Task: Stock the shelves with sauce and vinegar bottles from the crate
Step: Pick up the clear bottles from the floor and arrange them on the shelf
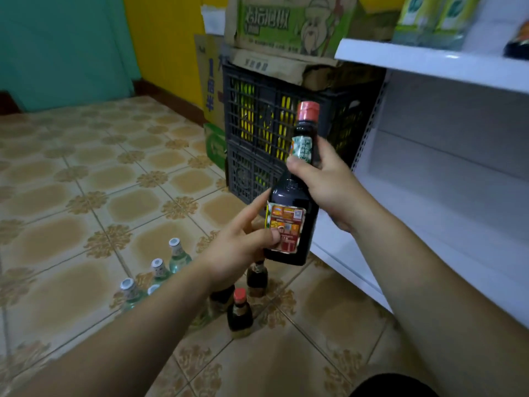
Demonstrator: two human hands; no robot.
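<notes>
The right grip (323, 181) is closed around the neck of the dark sauce bottle (289, 193). The left grip (243, 245) holds its lower body, thumb on the label. The bottle is upright in the air, just left of the white shelf (429, 224), probably steadied by both for placing there. Other bottles (240, 310) stand on the floor below.

Small grocery shop. White metal display shelves (429, 64) with a perforated upright (369, 130); green packs (429, 21) on the upper shelf. Black plastic crates (257, 121) stacked beside the shelves, with printed cartons (286, 24) on top. Clear bottles (179, 255) and dark bottles (240, 310) stand grouped on the patterned tile floor (86, 181). Yellow wall (166, 38) behind.
</notes>
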